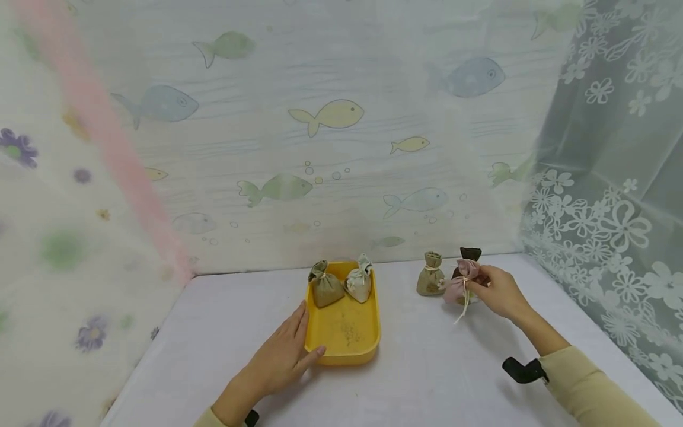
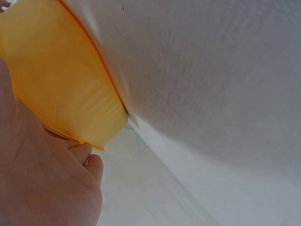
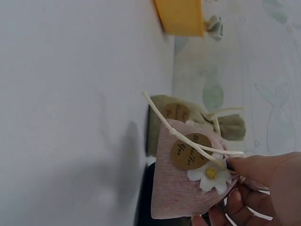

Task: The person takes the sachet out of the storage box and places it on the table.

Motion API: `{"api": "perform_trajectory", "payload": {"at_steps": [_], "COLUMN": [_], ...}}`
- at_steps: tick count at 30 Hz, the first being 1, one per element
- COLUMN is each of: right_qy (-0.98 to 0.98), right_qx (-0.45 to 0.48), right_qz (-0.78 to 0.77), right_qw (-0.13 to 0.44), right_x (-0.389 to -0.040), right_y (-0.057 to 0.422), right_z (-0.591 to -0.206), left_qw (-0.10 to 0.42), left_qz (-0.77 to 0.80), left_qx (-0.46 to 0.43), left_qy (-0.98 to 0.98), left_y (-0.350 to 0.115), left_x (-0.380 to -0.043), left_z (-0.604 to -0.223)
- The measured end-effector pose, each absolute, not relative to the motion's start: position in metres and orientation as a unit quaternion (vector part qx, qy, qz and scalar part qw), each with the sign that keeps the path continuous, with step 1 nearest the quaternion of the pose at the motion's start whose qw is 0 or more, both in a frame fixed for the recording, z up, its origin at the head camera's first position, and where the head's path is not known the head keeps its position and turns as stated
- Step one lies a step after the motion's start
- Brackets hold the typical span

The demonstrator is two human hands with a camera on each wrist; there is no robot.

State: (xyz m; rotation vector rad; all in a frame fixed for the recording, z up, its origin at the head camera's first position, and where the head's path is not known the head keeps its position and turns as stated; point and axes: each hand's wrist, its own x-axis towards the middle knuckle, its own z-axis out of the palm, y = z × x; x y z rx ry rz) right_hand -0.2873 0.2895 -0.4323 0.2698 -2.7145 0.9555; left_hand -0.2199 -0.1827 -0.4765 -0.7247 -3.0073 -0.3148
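My right hand [image 1: 501, 292] pinches a pink drawstring sachet [image 1: 456, 290] near its tied neck. In the right wrist view the sachet [image 3: 176, 190] shows a round brown label, a white flower and a pale cord. Behind it stand an olive-tan sachet [image 1: 430, 281] and a dark brown sachet [image 1: 471, 253], the latter mostly hidden. My left hand [image 1: 280, 357] rests with fairly straight fingers along the left side of a yellow tray [image 1: 349, 359]. At the tray's far end lie an olive sachet [image 1: 328, 290] and a white patterned sachet [image 1: 360, 287].
A white cloth covers the table [image 1: 427, 379]. Behind it hangs a curtain [image 1: 341, 154] printed with fish; flowered sheer fabric [image 1: 613, 237] hangs on the right. A black wrist mount [image 1: 523, 370] sticks out at the right sleeve.
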Motion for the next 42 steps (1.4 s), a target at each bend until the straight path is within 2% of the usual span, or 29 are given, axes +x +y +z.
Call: {"api": "perform_trajectory", "payload": {"at_steps": [13,21,42], "right_qy": [-0.936,-0.934,-0.941], "right_qx": [0.062,0.073,0.099], "right_qz": [0.339,0.334,0.306], "right_qw": [0.079,0.101,0.106], "right_x": [-0.299,-0.3,-0.28], "right_y": [0.304,0.304,0.312], "right_z": [-0.452,-0.452,-0.44], "left_qw": [0.01,0.013,0.015], "left_qz": [-0.104,-0.094,-0.105], "left_qx": [-0.237,-0.235,-0.237], "left_qy": [-0.966,-0.967,-0.966], "left_y": [-0.182,-0.182,-0.183], "left_x": [-0.218,-0.22,-0.218], "left_z": [-0.474,-0.472,-0.474]}}
